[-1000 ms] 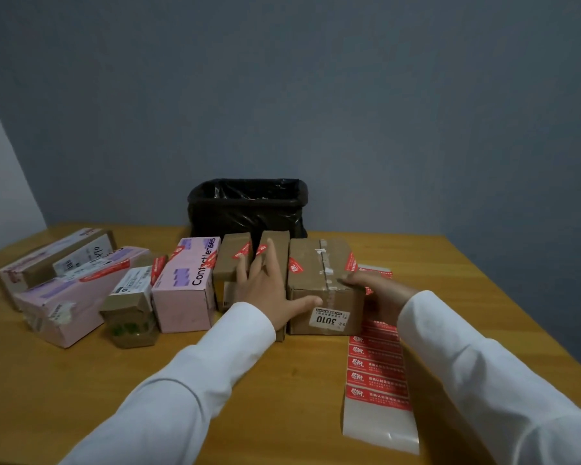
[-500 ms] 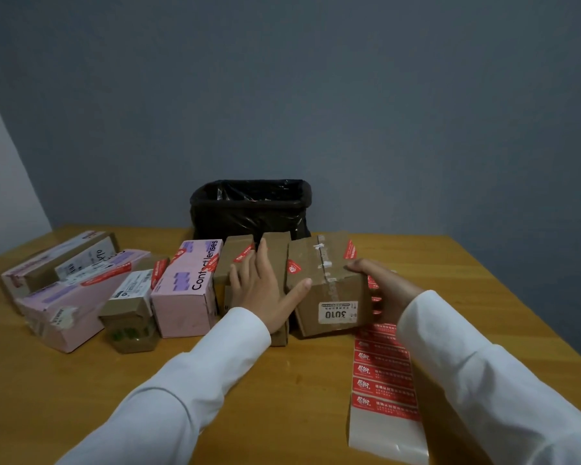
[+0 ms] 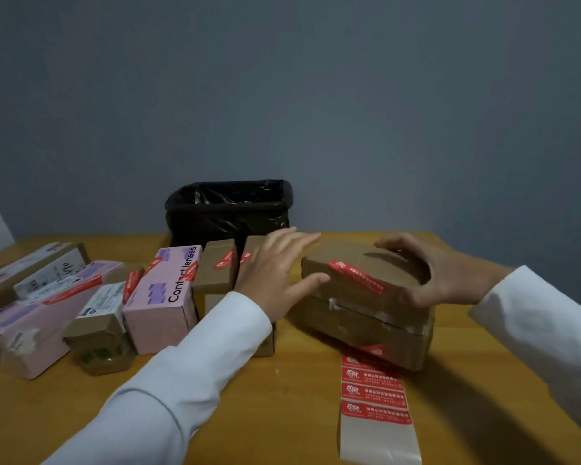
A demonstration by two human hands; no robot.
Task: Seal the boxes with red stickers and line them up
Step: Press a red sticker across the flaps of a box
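Moved since half a second ago: brown box point(image 3: 366, 297), turned so its sticker-sealed face is up, shifted right of centre, apart from the row. Right hand point(image 3: 430, 273): fingers curled over the box's far right top edge, grasping it. Left hand point(image 3: 275, 266): fingers straight, thumb touching the box's left edge. Sticker sheet point(image 3: 376, 404): on tabletop point(image 3: 249, 414), lower right, partly under the box. Row of sealed boxes, including a pink box point(image 3: 161, 297): left half. Black bin point(image 3: 228, 209): centre, behind.
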